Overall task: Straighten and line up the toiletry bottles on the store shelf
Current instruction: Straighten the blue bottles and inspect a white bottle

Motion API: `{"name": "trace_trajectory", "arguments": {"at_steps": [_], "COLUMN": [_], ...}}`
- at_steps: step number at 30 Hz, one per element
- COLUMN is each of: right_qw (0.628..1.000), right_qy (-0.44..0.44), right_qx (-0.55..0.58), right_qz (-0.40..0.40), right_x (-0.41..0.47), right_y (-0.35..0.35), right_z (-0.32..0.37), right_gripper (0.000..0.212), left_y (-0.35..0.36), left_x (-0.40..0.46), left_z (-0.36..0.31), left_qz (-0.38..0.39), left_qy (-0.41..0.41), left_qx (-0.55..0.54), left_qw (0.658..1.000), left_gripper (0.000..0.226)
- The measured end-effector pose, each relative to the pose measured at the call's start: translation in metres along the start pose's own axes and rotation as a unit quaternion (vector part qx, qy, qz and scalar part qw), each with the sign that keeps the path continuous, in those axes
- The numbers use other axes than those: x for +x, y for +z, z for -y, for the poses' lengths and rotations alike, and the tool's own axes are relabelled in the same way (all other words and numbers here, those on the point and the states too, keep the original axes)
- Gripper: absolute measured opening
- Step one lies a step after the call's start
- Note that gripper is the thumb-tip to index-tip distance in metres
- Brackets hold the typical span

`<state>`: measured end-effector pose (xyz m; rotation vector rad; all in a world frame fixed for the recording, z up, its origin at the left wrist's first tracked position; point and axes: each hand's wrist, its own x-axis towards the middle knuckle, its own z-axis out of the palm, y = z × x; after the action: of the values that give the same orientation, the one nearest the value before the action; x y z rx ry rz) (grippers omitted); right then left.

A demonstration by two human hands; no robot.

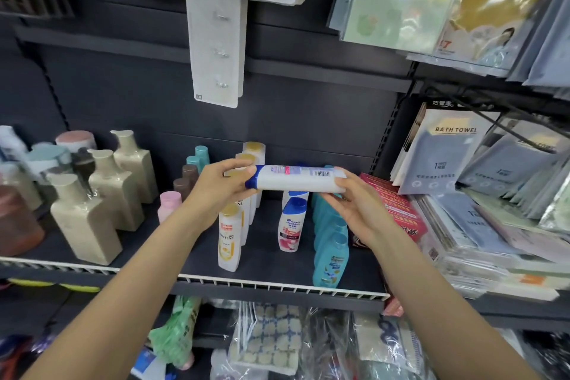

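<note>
White bottle (296, 177) held sideways, mid-frame.
Left hand (222, 183) gripping cap end, right hand (348, 199) pinching base, probably checking label before reshelving on shelf (277, 285).

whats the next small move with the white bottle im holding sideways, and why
Probably tip the white bottle upright, blue cap up, and set it into the blue-capped row. Both the left hand and right hand hold it horizontally above the shelf, barcode side showing, while its matching bottles stand upright below.
</note>
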<state>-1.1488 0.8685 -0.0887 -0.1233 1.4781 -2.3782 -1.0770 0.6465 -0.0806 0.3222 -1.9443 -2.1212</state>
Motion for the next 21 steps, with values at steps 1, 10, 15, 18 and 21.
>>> {"name": "trace_trajectory", "arguments": {"at_steps": [1, 10, 15, 18, 21], "right_qw": [1.0, 0.99, 0.991, 0.991, 0.994], "right_qy": [-0.012, -0.081, -0.09, -0.089, -0.065], "right_qx": [-0.013, -0.076, -0.063, -0.082, -0.09], "right_qz": [0.023, 0.09, 0.078, 0.057, 0.001], "right_x": [-0.001, -0.007, -0.004, -0.004, -0.001], "right_y": [-0.003, -0.016, -0.019, -0.018, -0.019], "right_z": [0.002, 0.003, 0.004, 0.003, 0.002], "right_gripper": [0.03, 0.063, 0.049, 0.045, 0.036], "left_y": [-0.001, -0.013, -0.008, -0.009, -0.006], "left_x": [0.0, -0.004, -0.003, -0.002, -0.001], "left_z": [0.002, 0.017, 0.014, 0.016, 0.016], "left_qz": [0.01, 0.048, 0.045, 0.039, 0.029], "left_qy": [-0.003, 0.081, 0.111, 0.103, 0.086], "left_qx": [0.003, 0.067, 0.032, 0.031, 0.048], "left_qw": [1.0, 0.993, 0.992, 0.993, 0.995], "left_gripper": [0.03, 0.041, 0.045, 0.041, 0.036]}}
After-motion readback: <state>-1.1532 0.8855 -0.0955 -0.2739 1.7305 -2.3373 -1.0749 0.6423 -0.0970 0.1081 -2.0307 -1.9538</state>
